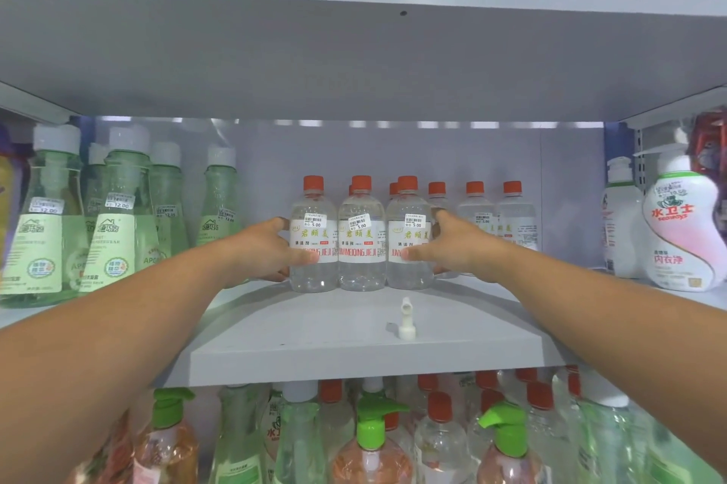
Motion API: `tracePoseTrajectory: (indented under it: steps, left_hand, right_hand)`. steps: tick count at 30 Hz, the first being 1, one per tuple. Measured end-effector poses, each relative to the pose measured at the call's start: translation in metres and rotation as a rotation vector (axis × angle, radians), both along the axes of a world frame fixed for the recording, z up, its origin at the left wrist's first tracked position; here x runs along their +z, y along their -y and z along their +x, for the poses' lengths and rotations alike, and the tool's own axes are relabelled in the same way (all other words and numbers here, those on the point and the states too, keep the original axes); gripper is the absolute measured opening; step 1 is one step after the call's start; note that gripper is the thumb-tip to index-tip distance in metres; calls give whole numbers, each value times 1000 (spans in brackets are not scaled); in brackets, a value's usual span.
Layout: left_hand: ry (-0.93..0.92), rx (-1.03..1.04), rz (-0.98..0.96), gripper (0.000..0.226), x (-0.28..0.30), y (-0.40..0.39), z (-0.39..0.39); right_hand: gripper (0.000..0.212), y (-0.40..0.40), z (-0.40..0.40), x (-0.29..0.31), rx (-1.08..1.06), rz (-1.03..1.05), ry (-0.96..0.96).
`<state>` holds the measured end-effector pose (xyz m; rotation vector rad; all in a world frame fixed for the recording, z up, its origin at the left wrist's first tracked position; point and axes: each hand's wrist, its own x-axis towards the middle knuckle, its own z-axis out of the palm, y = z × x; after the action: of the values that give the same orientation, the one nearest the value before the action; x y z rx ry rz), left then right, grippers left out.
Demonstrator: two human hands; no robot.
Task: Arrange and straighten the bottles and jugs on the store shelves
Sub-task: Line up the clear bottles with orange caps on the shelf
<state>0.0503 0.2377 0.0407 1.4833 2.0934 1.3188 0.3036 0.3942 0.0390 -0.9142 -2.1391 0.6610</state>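
Between my two palms sits a trio of clear plastic bottles with orange caps (360, 235), upright, side by side on the grey metal shelf (354, 349). My left hand (271, 251) wraps the left bottle and my right hand (444, 245) the right one, thumbs across the labels. Their row runs left to right, both hands equally near; I judge a squeeze inward squares them. A small white plastic nozzle (406, 320) stands just in front.

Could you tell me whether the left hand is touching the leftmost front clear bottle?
Touching. In the head view, the left hand wraps the side of the leftmost front clear bottle, thumb lying on its label.
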Motion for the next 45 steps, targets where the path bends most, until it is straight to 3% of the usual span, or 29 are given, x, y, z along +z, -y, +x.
tracePoseTrajectory:
  steps: [4, 15, 20, 23, 25, 28, 30, 34, 37, 39, 41, 43, 45]
  left_hand:
    - [24, -19, -12, 68, -1, 0, -1]
    - [38, -4, -22, 59, -2, 0, 0]
    - [-13, 32, -46, 42, -1, 1, 4]
    - [-16, 30, -50, 30, -1, 5, 8]
    - [-10, 46, -60, 42, 0, 11, 15]
    - [-11, 99, -49, 96, 5, 27, 29]
    - [-61, 144, 4, 108, 3, 40, 43]
    - [-111, 189, 141, 103, -10, 77, 85]
    - [-70, 127, 427, 84, -36, 129, 126]
    - [-40, 35, 670, 63, -72, 162, 158]
    - [16, 20, 796, 44, -122, 178, 185]
    - [86, 99, 764, 40, -177, 168, 203]
    - [147, 220, 610, 46, -231, 145, 210]
  right_hand:
    - [46, -4, -1, -2, -4, 15, 19]
    - [54, 1, -3, -6, -48, 31, 29]
    - [51, 1, -6, -6, -76, 7, 39]
    - [65, 5, -1, -1, -66, -32, 61]
    - [91, 13, 6, 2, -91, -33, 98]
    - [109, 36, 24, 6, -161, 6, 149]
    - [107, 53, 38, 3, -134, 14, 101]
    - [97, 97, 75, -13, 7, 39, -39]
    - [78, 134, 117, -38, 144, 122, -256]
    - [55, 153, 149, -77, 246, 170, -497]
    - [42, 166, 170, -128, 270, 188, -643]
    - [36, 163, 176, -182, 235, 120, -674]
    - [40, 149, 170, -231, 147, -11, -579]
